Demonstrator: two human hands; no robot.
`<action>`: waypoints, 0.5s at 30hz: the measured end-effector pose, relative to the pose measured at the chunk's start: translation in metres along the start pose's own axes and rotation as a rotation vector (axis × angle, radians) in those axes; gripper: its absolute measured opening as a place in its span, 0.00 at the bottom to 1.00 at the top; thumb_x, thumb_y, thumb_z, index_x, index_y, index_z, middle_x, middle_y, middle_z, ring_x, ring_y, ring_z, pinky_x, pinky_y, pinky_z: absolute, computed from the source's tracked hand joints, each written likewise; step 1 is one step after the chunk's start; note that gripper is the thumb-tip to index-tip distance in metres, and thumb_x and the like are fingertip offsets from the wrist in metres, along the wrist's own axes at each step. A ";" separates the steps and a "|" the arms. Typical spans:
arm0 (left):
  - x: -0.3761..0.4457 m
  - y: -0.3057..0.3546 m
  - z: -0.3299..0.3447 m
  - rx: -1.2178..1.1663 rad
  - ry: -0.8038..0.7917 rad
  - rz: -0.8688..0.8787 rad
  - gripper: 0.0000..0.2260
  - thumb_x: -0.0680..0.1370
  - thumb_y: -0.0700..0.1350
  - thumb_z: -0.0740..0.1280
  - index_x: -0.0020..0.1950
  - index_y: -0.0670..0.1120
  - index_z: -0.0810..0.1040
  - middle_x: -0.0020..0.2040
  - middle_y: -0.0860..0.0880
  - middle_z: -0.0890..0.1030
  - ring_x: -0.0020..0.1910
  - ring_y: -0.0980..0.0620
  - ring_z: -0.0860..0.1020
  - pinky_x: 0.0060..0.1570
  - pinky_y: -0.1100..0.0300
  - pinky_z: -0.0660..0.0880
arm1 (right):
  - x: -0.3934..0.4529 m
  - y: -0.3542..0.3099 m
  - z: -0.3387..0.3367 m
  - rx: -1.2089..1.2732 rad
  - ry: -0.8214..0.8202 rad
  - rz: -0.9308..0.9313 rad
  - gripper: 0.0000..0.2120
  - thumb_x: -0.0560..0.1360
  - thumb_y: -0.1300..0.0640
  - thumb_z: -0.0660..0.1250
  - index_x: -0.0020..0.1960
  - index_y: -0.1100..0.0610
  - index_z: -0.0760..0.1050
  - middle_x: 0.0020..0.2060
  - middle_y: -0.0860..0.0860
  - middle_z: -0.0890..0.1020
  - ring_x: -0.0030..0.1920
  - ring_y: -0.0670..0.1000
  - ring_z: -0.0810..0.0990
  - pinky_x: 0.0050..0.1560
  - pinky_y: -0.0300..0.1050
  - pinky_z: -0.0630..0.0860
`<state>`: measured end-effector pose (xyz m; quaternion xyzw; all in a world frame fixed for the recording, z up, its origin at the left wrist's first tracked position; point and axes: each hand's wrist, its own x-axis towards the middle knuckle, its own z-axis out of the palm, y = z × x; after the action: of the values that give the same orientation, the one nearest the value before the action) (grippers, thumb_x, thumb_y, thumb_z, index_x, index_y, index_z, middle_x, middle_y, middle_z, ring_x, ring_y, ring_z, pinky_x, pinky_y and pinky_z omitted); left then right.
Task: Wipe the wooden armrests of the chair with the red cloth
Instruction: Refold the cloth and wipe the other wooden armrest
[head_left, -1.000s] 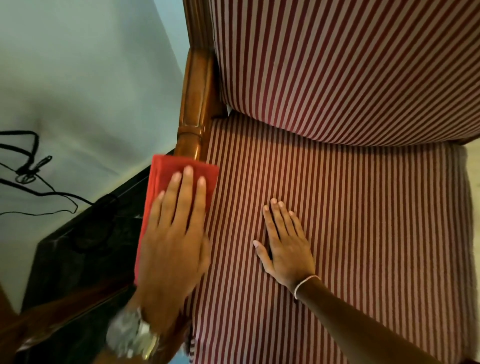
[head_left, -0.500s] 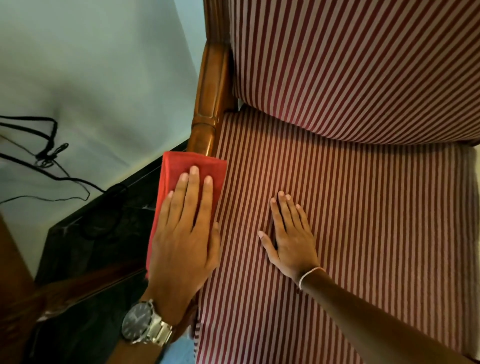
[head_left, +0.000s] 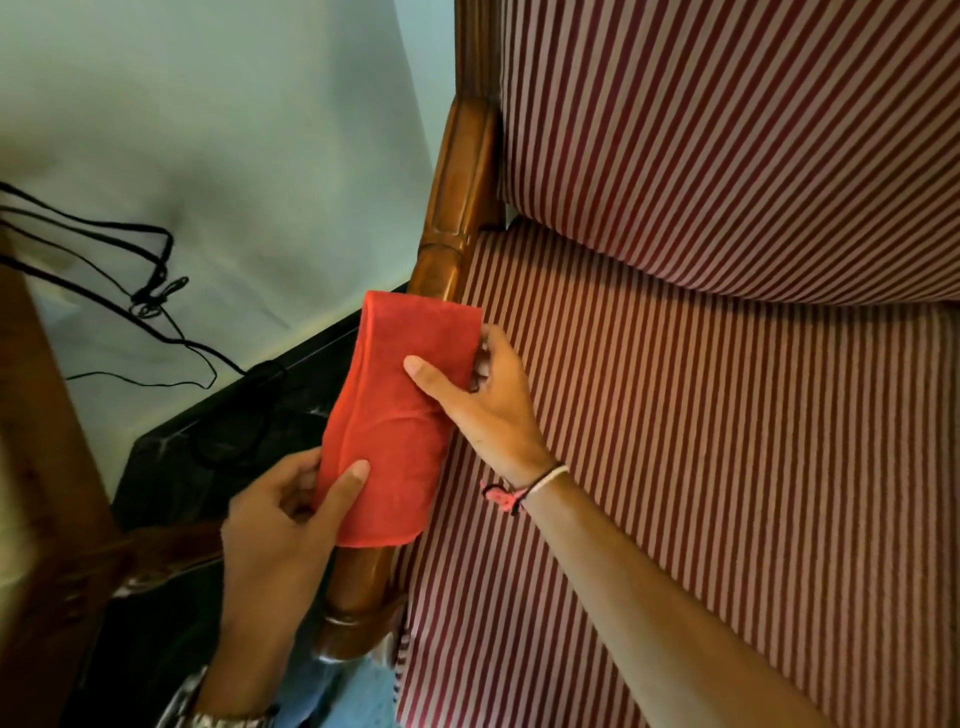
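Over the wooden armrest (head_left: 457, 208), red cloth (head_left: 400, 415), seemingly folded, pinched by left hand (head_left: 280, 519) and right hand (head_left: 483, 405)

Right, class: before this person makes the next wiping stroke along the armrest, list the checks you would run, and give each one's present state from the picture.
1. Red cloth lies on the wooden armrest: ok, it is draped over the rail.
2. Left hand has a grip: ok, thumb and fingers pinch the cloth's near end.
3. Right hand has a grip: ok, it holds the cloth's seat-side edge.
4. Rail ahead free of obstacles: ok, bare wood up to the backrest.
5. Black cables clear of the stroke: ok, they lie off to the side.
6. Far armrest already wiped: cannot tell, it is out of view.
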<state>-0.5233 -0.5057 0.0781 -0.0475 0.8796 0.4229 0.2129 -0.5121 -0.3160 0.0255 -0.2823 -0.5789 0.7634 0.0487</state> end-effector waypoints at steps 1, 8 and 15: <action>-0.001 0.002 0.001 0.005 0.023 0.009 0.13 0.63 0.62 0.72 0.46 0.65 0.78 0.45 0.62 0.83 0.43 0.66 0.82 0.43 0.63 0.78 | 0.003 -0.001 -0.003 -0.022 -0.014 0.002 0.26 0.74 0.55 0.77 0.68 0.57 0.73 0.62 0.51 0.83 0.60 0.47 0.84 0.59 0.43 0.83; -0.024 0.014 0.021 0.119 0.047 0.041 0.09 0.67 0.55 0.76 0.43 0.66 0.78 0.39 0.62 0.83 0.39 0.62 0.83 0.39 0.66 0.75 | -0.006 0.006 -0.038 -0.157 0.015 -0.130 0.22 0.74 0.54 0.77 0.66 0.53 0.76 0.54 0.41 0.83 0.54 0.36 0.83 0.52 0.33 0.81; -0.069 0.012 0.078 0.150 -0.050 -0.074 0.09 0.70 0.54 0.76 0.45 0.58 0.79 0.46 0.52 0.83 0.46 0.48 0.82 0.54 0.47 0.80 | -0.056 0.018 -0.105 -0.288 0.153 -0.185 0.13 0.75 0.52 0.75 0.50 0.60 0.76 0.42 0.58 0.82 0.43 0.60 0.80 0.46 0.64 0.78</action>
<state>-0.4382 -0.4450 0.0721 -0.0534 0.9008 0.3488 0.2532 -0.4093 -0.2547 0.0121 -0.2891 -0.7002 0.6413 0.1218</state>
